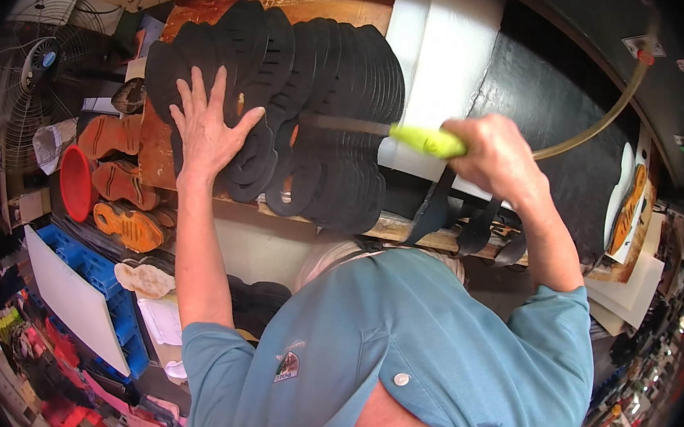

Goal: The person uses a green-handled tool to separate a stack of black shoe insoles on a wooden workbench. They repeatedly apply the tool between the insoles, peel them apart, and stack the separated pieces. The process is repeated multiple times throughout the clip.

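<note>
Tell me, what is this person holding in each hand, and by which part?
The right hand grips a knife by its yellow-green handle. The left hand holds nothing; it lies flat, fingers spread, on the row of black shoe soles.

You see even, bright light across the middle, with no harsh glare. Around your left hand the black soles lose surface detail in shadow. Beyond your right hand straight edges bend strongly, and the rim fades to a dark, blurred vignette.
</note>
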A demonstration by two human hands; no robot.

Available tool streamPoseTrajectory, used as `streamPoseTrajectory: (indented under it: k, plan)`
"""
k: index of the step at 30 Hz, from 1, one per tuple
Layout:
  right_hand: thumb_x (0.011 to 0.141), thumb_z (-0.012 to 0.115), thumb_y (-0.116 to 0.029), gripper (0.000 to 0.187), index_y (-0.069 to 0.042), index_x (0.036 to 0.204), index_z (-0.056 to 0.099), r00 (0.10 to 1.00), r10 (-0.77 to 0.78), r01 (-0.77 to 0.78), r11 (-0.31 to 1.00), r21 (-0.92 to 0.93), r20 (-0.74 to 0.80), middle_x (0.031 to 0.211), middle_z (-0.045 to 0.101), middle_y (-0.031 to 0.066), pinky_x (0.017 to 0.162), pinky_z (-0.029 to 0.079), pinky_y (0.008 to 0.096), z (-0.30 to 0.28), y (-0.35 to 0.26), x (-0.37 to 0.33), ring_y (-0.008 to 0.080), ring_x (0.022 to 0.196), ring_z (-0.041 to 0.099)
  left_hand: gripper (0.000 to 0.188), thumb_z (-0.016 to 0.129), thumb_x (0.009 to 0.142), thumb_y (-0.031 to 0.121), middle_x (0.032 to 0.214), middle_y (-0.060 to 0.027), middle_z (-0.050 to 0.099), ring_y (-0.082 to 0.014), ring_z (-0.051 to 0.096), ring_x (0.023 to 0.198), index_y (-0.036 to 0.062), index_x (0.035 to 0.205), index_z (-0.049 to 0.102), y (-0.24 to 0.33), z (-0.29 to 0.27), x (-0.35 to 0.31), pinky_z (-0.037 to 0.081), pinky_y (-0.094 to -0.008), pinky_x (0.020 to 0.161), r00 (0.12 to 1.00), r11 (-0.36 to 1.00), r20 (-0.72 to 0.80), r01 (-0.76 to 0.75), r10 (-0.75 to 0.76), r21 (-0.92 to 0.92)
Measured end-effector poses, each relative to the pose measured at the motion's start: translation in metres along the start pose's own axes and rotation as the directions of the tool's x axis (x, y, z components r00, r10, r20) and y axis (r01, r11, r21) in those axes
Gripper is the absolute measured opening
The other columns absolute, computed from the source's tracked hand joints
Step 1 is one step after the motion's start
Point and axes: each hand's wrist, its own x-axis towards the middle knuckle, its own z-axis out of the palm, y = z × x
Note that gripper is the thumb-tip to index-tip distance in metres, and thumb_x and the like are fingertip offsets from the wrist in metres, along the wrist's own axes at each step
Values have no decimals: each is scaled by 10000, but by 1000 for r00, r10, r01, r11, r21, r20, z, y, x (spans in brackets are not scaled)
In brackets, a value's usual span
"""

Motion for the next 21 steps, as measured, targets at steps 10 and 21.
streamPoseTrajectory:
  k: [10,21]
  plan:
    - [855,817,-109,131,-30,953,783,987,97,-94,995,27,-124,792,723,229,738,577,523,-14,12,-10,447,785,722,1088,790,912,678,1799,-317,194,-560,127,1662,114,1733,352,17,-3,-4,163,-761,1285,999,998,51,7,-10,55]
    - [879,827,-157,167,-41,989,780,943,280,-265,959,102,-178,833,732,225,712,554,514,-15,21,-14,451,784,702,893,746,1000,491,1780,-336,235,-560,169,1654,96,1717,389,4,-3,-2,209,-724,1291,999,1000,35,5,-6,17]
